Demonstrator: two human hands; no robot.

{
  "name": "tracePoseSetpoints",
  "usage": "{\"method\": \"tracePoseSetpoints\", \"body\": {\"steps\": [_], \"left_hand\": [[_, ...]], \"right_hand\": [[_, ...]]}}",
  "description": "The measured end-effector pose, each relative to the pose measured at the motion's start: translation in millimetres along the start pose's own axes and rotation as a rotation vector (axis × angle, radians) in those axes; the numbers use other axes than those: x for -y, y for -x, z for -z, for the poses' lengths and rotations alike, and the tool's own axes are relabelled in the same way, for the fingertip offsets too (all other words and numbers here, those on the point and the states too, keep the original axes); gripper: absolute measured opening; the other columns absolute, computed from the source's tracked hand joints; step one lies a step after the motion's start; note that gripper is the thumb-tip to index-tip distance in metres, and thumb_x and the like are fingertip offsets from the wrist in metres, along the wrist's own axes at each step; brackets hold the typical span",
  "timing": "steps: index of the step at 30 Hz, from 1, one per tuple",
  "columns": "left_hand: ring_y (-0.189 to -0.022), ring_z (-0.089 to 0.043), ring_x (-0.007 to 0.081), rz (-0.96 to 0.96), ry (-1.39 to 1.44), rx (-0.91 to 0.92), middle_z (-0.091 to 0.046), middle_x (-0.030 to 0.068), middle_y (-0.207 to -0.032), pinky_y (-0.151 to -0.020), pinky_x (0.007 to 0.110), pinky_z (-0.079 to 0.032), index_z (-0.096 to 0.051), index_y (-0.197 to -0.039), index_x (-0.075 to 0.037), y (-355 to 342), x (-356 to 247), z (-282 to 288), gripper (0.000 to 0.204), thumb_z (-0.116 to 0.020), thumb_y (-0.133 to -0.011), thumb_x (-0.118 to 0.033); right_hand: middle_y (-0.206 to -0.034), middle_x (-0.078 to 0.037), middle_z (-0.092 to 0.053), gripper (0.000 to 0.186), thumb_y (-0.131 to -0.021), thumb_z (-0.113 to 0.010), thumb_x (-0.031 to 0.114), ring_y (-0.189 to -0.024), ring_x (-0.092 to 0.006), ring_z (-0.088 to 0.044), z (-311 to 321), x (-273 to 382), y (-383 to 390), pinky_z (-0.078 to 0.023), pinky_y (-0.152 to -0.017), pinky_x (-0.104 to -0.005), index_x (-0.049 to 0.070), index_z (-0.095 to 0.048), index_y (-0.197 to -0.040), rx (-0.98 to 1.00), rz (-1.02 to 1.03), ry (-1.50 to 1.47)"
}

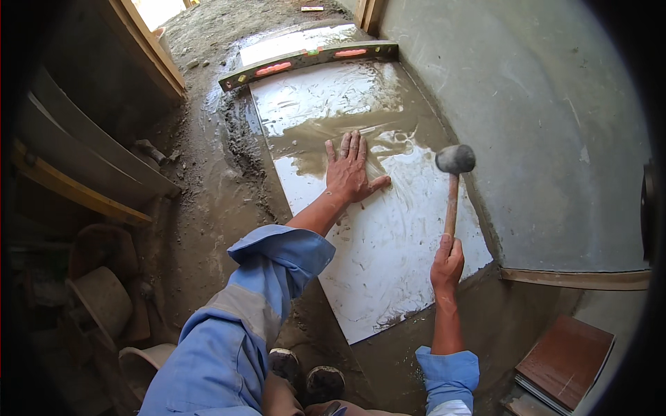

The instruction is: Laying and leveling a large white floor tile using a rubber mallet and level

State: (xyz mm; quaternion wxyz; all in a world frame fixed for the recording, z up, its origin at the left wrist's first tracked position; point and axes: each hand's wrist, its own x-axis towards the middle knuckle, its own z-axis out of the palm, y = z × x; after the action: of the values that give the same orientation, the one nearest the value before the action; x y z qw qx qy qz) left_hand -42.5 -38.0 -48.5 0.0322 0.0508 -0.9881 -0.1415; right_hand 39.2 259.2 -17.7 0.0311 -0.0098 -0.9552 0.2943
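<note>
My left hand lies flat with fingers spread on a large white floor tile smeared with wet grey mortar. Gripped in my right hand is the wooden handle of a rubber mallet. Its dark head with a pale, worn face is over the tile's right side, close to the wall; whether it touches the tile I cannot tell. Across the tile's far end lies a long dark spirit level with red grips and a green vial, and more white tile shows beyond it.
A grey plastered wall runs along the right. Stacked reddish-brown tiles sit at the lower right. Muddy mortar covers the floor on the left, beside leaning boards and a bucket. My shoes are near the tile's front edge.
</note>
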Motion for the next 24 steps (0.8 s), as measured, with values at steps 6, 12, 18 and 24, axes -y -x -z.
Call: {"method": "tracePoseSetpoints", "body": {"steps": [6, 12, 18, 24], "left_hand": [[-0.158, -0.006, 0.0328, -0.015, 0.018, -0.009, -0.015, 0.0203, -0.169, -0.123, 0.063, 0.000, -0.019, -0.160, 0.005, -13.3, -5.6, 1.8, 0.126, -0.048, -0.080, -0.088], [-0.158, -0.006, 0.0337, -0.009, 0.007, -0.002, -0.014, 0.0206, -0.169, -0.123, 0.063, 0.000, -0.020, -0.159, 0.005, -16.5, -5.5, 2.7, 0.126, -0.048, -0.080, -0.088], [-0.158, -0.005, 0.0342, 0.008, -0.001, 0.014, -0.012, 0.0208, -0.170, -0.122, 0.064, 0.002, -0.020, -0.160, 0.004, -7.1, 2.1, 3.2, 0.126, -0.045, -0.080, -0.090], [-0.158, -0.005, 0.0338, -0.003, -0.006, 0.041, -0.012, 0.0195, -0.170, -0.122, 0.065, 0.003, -0.020, -0.162, -0.001, -6.0, -8.2, 6.1, 0.127, -0.043, -0.078, -0.093]], "right_hand": [[-0.075, -0.028, -0.065, 0.038, -0.108, -0.046, 0.037, -0.074, -0.0497, -0.065, -13.9, 30.6, -17.6, -0.048, -0.060, -0.0540, 0.001, -0.051, -0.098, 0.022, 0.066, -0.003], [-0.078, -0.030, -0.066, 0.051, -0.107, -0.039, 0.049, -0.079, -0.0536, -0.064, -25.2, 40.8, -39.3, -0.047, -0.066, -0.0614, 0.001, -0.052, -0.100, 0.202, 0.010, 0.167], [-0.074, -0.020, -0.060, 0.049, -0.107, -0.045, 0.042, -0.067, -0.0349, -0.056, 8.9, 27.4, 23.1, -0.045, -0.066, -0.0461, -0.003, -0.059, -0.092, 0.135, -0.073, -0.324], [-0.068, -0.004, -0.050, 0.042, -0.107, -0.046, 0.041, -0.058, -0.0136, -0.047, 47.3, -70.4, 138.6, -0.037, -0.051, -0.0317, 0.002, -0.056, -0.094, 0.128, -0.295, -0.400]]}}
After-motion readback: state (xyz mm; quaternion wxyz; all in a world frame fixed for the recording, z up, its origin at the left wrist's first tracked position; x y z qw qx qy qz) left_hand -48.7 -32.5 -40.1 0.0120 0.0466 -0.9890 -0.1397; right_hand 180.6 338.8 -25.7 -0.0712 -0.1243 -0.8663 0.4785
